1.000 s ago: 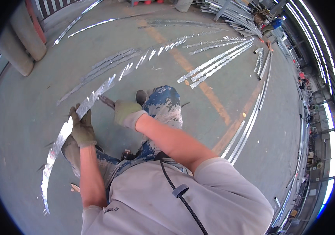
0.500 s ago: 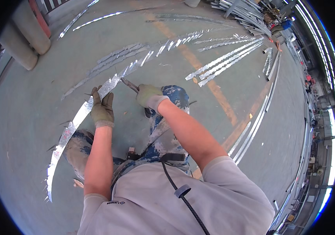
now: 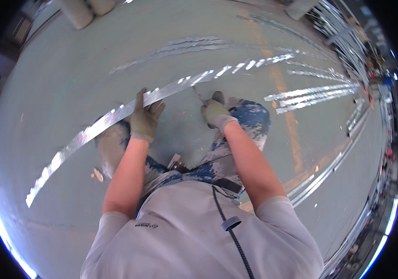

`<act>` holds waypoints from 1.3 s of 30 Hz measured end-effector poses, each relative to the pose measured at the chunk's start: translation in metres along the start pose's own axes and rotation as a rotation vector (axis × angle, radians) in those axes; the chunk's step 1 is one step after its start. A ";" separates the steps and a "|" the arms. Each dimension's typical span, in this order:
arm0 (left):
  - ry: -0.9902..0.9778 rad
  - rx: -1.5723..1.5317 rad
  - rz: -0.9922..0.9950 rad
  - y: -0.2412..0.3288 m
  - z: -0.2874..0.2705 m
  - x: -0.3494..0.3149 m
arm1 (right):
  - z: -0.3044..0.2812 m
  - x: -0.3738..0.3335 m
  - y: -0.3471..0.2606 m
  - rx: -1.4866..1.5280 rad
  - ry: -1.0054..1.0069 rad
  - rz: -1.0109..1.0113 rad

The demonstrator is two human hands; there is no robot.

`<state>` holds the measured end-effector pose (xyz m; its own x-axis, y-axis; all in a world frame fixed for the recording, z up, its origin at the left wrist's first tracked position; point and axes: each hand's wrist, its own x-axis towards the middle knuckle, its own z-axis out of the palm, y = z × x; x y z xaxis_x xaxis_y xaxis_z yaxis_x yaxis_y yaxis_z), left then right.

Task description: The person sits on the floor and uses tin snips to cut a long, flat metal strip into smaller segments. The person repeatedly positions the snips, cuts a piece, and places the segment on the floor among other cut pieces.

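Person squats on a grey-green floor [image 3: 59,107], camouflage trousers [image 3: 251,116], pale shirt [image 3: 217,228]. A long, shiny metal strip [image 3: 115,115] runs in front of the knees, slanting from lower left to upper right, its edge jagged; it looks curved in this wide view. Left hand [image 3: 144,122], gloved, holds the strip near the left knee: fingers parted, strip lying between them, one finger over its face. How hard it grips, cannot tell. Right hand [image 3: 215,115], gloved, sits near the right knee, closed around a slim dark tool [image 3: 199,95]. Tool tip points up toward the strip's near edge; blurred, so contact cannot be told.

Beyond the strip, duller strips [image 3: 189,44] lie on the floor. To the right, three bright strips [image 3: 313,96] lie side by side, across an orange line [image 3: 293,132]. Metal pile [image 3: 343,35] at upper right. Small scrap [image 3: 97,175] beside the left leg.
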<state>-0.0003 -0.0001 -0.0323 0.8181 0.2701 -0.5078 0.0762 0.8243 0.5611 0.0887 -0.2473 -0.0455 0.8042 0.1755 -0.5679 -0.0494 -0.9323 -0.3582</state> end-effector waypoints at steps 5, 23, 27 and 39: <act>-0.026 0.014 0.041 -0.009 -0.015 0.011 | 0.004 -0.032 0.002 0.279 -0.194 0.016; -0.231 -0.099 0.132 -0.003 -0.003 -0.003 | 0.021 -0.075 -0.068 0.648 -0.421 -0.148; -0.259 -0.146 0.076 -0.007 -0.007 0.003 | 0.026 -0.066 -0.065 0.643 -0.413 -0.163; -0.202 -0.064 0.082 -0.011 -0.005 0.008 | 0.023 -0.061 -0.071 0.628 -0.457 -0.095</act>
<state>0.0026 -0.0050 -0.0455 0.9182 0.2371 -0.3174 -0.0258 0.8352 0.5493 0.0293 -0.1849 -0.0026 0.5051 0.4850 -0.7140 -0.4283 -0.5774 -0.6951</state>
